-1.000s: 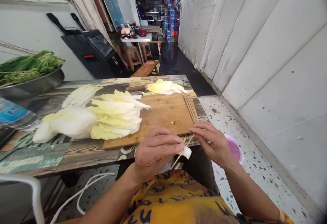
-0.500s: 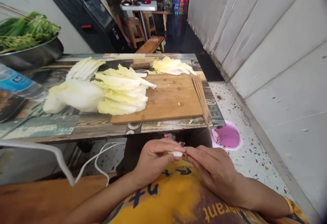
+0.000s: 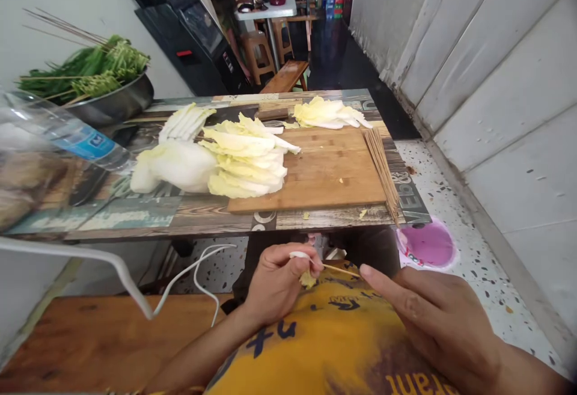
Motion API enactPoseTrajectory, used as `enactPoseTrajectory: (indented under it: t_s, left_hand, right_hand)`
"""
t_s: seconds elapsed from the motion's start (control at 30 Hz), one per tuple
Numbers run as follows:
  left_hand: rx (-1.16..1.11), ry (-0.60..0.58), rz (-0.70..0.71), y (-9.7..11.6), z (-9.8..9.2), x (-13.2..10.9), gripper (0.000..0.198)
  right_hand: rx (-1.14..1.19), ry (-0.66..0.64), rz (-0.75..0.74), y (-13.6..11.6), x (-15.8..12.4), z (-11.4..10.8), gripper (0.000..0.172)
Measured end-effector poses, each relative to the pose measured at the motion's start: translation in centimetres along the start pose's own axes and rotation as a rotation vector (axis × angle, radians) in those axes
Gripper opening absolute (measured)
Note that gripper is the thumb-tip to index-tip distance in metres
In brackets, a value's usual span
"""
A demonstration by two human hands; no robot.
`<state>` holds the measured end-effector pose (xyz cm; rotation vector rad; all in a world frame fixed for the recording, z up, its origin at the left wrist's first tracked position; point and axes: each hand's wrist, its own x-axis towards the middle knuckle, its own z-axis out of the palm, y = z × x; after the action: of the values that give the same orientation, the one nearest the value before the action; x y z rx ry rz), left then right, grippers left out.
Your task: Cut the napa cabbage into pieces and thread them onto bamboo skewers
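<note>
Close to my body, my left hand (image 3: 277,281) pinches a small piece of cabbage leaf (image 3: 308,279), its white end poking up between finger and thumb and its yellow edge hanging below. A thin bamboo skewer (image 3: 340,270) runs from that piece across to my right hand (image 3: 435,308), whose fingers are closed on its other end. Whether the tip has gone through the leaf is hidden by my left fingers. Beyond my hands, cut cabbage leaves (image 3: 250,163) lie on the left part of a wooden cutting board (image 3: 333,169).
More skewers (image 3: 382,169) lie along the board's right edge. A cabbage (image 3: 178,165), a water bottle (image 3: 90,142) and a metal bowl of greens (image 3: 121,100) stand to the left. Further leaves (image 3: 329,112) lie behind the board. A pink bucket (image 3: 428,244) sits on the floor.
My right hand has drawn away to the right from my left hand, and the skewer between them now shows. The view has swung left, showing more of the bowl and bottle.
</note>
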<state>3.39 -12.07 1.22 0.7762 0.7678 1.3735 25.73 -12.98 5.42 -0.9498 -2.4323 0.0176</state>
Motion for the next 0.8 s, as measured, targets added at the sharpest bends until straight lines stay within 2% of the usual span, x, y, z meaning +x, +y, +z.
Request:
enactPoseTrajectory:
  t_s: [0.23, 0.57, 0.8]
  left_hand:
    - [0.002, 0.078, -0.096, 0.44, 0.44, 0.07, 0.026]
    - [-0.009, 0.140, -0.154, 0.36, 0.68, 0.25, 0.023]
    - [0.008, 0.131, -0.123, 0.45, 0.63, 0.23, 0.023]
  right_hand:
    - [-0.151, -0.009, 0.004, -0.81, 0.27, 0.15, 0.040]
    - [-0.168, -0.030, 0.010, -0.59, 0.41, 0.21, 0.041]
    - [-0.165, -0.027, 0.002, -0.59, 0.69, 0.35, 0.041]
